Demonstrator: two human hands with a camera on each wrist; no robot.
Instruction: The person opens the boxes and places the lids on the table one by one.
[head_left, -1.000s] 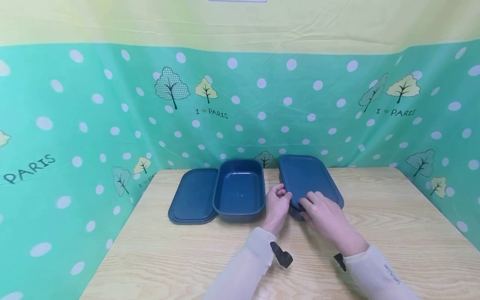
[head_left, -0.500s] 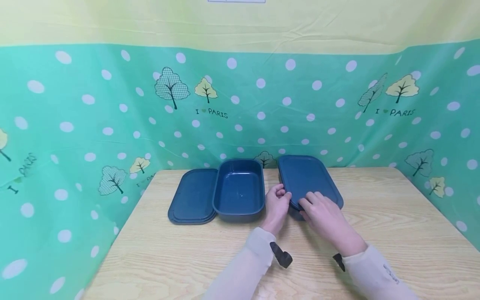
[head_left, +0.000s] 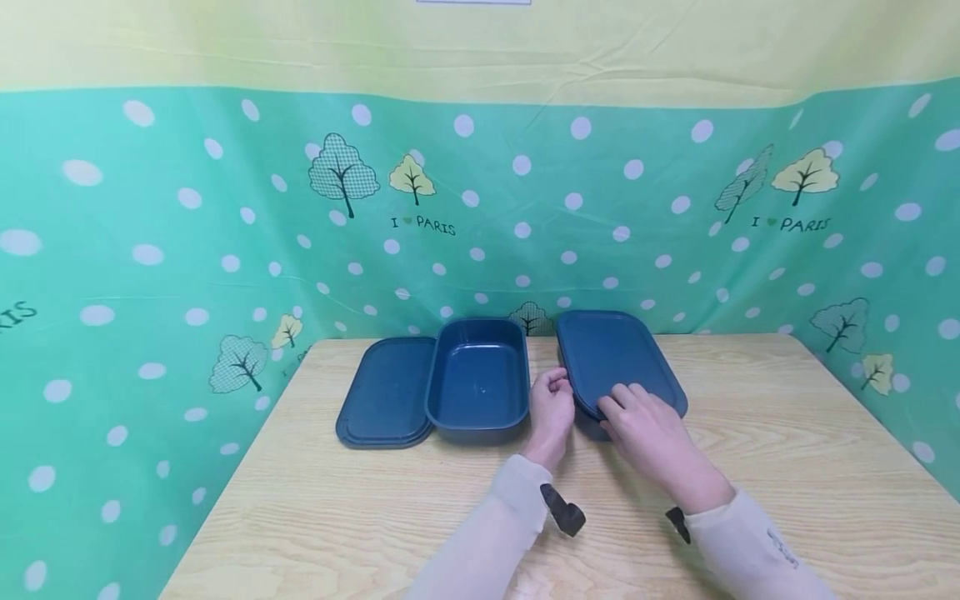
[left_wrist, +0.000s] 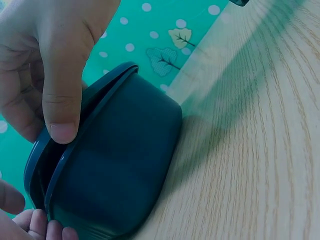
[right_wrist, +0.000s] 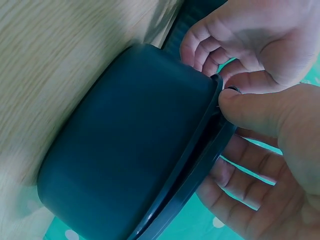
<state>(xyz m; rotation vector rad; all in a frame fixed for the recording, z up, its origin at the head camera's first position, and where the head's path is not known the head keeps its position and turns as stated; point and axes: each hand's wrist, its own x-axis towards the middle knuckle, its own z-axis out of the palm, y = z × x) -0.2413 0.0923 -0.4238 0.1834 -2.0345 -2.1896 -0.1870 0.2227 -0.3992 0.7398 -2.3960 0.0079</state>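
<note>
A dark blue rectangular food container (right_wrist: 125, 140) stands at the right with its matching lid (head_left: 618, 358) over it. Both wrist views show a narrow gap between the lid and the container's rim along the near side. My right hand (head_left: 648, 433) pinches the near edge of this lid, thumb at the edge and fingers on top. My left hand (head_left: 551, 412) is beside the lid's left edge, fingers loosely curled; its fingertips (left_wrist: 37, 222) are close to the rim, and whether they touch it is unclear.
Left of the hands stands a second dark blue container (head_left: 480, 375), uncovered and with nothing inside. Another dark blue lid (head_left: 386, 392) lies on the wooden table (head_left: 315, 517) against its left side. A green dotted cloth (head_left: 450, 217) hangs behind and on both sides.
My left thumb has come off the top of the right-hand lid, and the left hand has shifted slightly left. The right hand keeps its hold on the lid's edge.
</note>
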